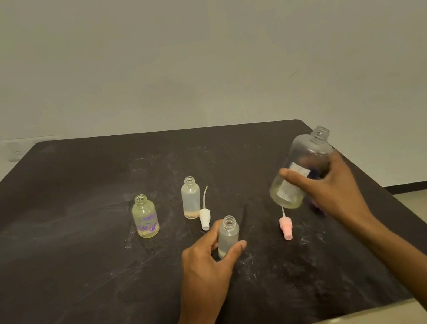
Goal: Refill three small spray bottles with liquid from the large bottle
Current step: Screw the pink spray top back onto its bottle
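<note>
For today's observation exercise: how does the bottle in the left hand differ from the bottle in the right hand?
The small bottle stands on the table, gripped by the left hand; the large bottle is lifted and tilted in the right hand. The small bottle is frosted, the large bottle clear with a label. Both are uncapped.

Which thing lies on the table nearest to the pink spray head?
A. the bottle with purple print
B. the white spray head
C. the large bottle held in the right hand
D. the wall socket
C: the large bottle, gripped by the right hand, hangs just above the pink spray head.
</note>
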